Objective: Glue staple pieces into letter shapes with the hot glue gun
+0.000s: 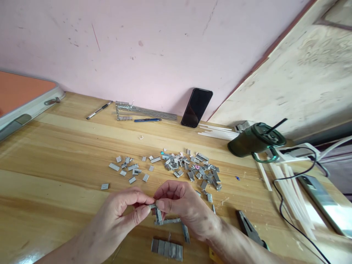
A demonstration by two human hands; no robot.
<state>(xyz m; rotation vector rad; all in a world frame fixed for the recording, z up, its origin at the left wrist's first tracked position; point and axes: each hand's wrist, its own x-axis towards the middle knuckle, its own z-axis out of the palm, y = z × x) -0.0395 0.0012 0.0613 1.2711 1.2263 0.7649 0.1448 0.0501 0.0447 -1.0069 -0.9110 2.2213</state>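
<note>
An angular grey metallic-looking strip (158, 216) is held low over the pale wood-grain tabletop (68, 198), on the near side of a scattered heap of small grey rectangular pieces (216, 176). It can be judged light and stiff, with smooth faces that may slip and a corner that could be bent or parted if twisted; it is best taken by its flat sides, close to that corner. Its upper end is pinched between the thumb and forefinger of the left hand (126, 206); near the corner it is pinched likewise by the right hand (184, 206), whose other fingers are curled. Neither hand is spread. Whether the lower lengths are joined on cannot be told.
</note>
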